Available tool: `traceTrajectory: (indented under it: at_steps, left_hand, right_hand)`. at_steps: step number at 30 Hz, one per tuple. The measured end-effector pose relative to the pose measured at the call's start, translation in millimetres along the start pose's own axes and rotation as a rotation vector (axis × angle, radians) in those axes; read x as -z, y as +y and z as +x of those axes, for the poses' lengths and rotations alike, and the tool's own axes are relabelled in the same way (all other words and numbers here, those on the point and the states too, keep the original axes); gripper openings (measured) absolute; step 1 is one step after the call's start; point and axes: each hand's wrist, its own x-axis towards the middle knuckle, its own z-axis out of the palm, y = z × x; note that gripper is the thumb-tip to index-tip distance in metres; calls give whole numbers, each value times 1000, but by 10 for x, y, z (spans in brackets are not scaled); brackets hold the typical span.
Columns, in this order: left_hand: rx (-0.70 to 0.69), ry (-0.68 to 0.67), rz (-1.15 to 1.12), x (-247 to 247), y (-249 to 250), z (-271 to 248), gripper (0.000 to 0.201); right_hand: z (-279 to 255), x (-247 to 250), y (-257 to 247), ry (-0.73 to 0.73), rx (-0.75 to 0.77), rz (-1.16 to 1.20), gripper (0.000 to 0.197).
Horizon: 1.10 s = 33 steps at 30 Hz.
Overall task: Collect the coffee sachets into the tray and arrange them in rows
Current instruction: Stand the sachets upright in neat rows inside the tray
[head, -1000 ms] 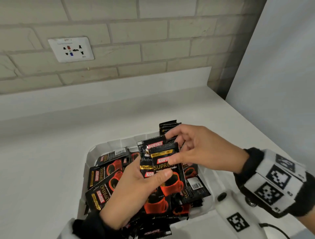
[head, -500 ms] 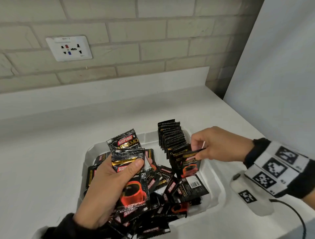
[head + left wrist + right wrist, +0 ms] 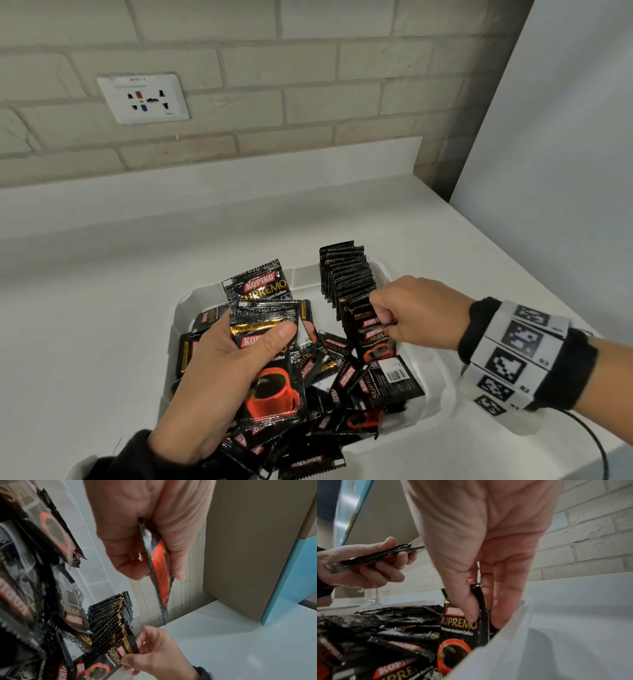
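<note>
A small stack of sachets [image 3: 270, 363] is clamped in the left hand [image 3: 219, 380], the thumb pressed across the printed faces and the fingers curled behind, as the left wrist view shows edge-on. The right hand [image 3: 416, 313] is closed in a pinch on the top edge of one sachet [image 3: 462, 627], thumb in front and fingers behind, and that sachet is held upright at the near end of the standing row [image 3: 346, 277], just inside the wall of the white tray [image 3: 435, 387]. Between and below the two hands a loose heap of sachets [image 3: 342, 373] lies flat and crossed over in the tray, some face up and some face down. The packets are judged to be light, thin and flexible, with slick foil faces that would slide on one another, so a stack is best held flat across its faces with firm thumb pressure. A single one is best taken by its crimped top seam, where the foil is stiffer and nothing inside shifts. The contents appear to be powder, so little harm from squeezing is expected, though a packet can buckle if pushed down against its neighbours. The standing row is probably unsteady and may need to be steadied from the free end as each packet is slid in.
</note>
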Motion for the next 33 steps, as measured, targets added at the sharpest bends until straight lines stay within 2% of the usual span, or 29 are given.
traceTrajectory:
  at_steps: [3, 7, 10, 13, 15, 17, 21, 23, 24, 27, 31, 33]
  left_hand:
    - [-8, -3, -7, -4, -9, 8, 79]
    - [-12, -22, -31, -11, -24, 20, 82]
    - [-6, -17, -36, -25, -25, 29, 78]
    - [-6, 17, -53, -71, -12, 53, 64]
    - [-15, 71, -92, -113, 2, 92, 48]
    - [-21, 119, -133, -179, 36, 129, 46]
    - [-75, 200, -235, -323, 102, 187, 53]
    - [-80, 215, -287, -392, 116, 203, 51]
    - [-76, 207, -317, -420, 120, 204, 45]
    - [-47, 156, -363, -464, 113, 175, 36]
    - [3, 44, -337, -410, 64, 136, 46]
    - [64, -32, -394, -357, 40, 128, 42]
  right_hand:
    - [-14, 11, -23, -23, 8, -73, 30]
    - [-44, 90, -10, -17, -28, -73, 16]
    - [-99, 238, 22, 13, -75, -72, 21]
    - [-193, 451, 12, 120, -92, -13, 20]
    - [-261, 563, -72, 178, -67, 164, 18]
    - [-306, 605, -227, 165, -42, 432, 21]
    - [-286, 428, -546, -43, -27, 802, 40]
    - [-227, 300, -642, -65, -48, 961, 49]
    - [-195, 247, -673, -44, -59, 1044, 49]
    - [-130, 160, -715, 30, -105, 1272, 33]
    - [-142, 101, -701, 23, -116, 1435, 18]
    - [-159, 73, -684, 6, -119, 1488, 18]
